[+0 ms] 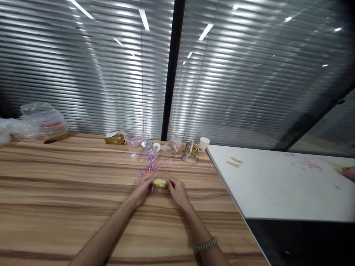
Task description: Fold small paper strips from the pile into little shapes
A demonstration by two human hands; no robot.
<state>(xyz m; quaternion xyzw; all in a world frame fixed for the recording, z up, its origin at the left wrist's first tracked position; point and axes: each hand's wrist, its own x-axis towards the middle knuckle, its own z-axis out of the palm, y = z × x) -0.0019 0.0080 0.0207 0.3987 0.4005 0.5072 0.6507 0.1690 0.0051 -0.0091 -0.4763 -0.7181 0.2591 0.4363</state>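
Observation:
A small yellow lump [159,182], soft-looking and slightly blurred, is held between my two hands just above the wooden table. The fingers of my left hand [143,189] close on its left end. At its right end, my right hand [176,190] pinches it between thumb and fingers. Just beyond my hands lie scattered pink, purple and blue bits [152,166], some spilling from a clear cup on its side [151,153]. A clear round lid [132,154] rests to the left of them.
Along the back of the wooden table [83,184] stand a gold tissue box [115,138], a clear bowl of pink bits [134,139], crumpled plastic [174,143], a gold packet [190,153] and a paper cup [204,143]. Wooden sticks [235,162] lie on the white table; another person's hand [349,173] is far right.

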